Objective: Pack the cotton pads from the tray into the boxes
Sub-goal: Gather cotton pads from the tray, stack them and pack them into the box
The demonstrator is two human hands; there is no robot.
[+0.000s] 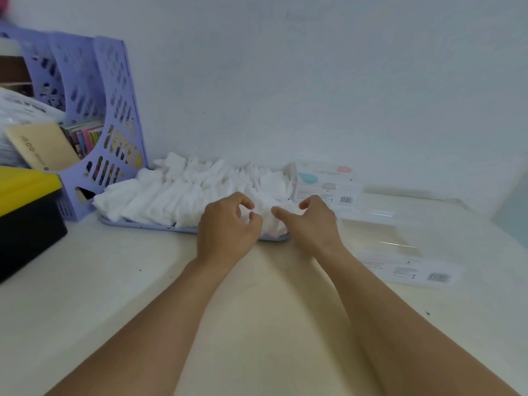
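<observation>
Pads [183, 195] fill the tray [148, 225] in a big white heap, and both hands are at its near right end. The left hand [228, 224] has curled fingers on the pads. The right hand [314, 220] curls too, with one finger pointing at the same bunch. I cannot tell if either hand has really got hold of a pad yet.

One box [325, 182] stands just right of the tray. A flat box [400, 252] lies on the worktop [143, 281] further right. I think the job has hardly begun, because the tray looks so full.

I cannot see inside the boxes. The print on them is too blurry to read. A purple rack [108, 115] stands at the left.
</observation>
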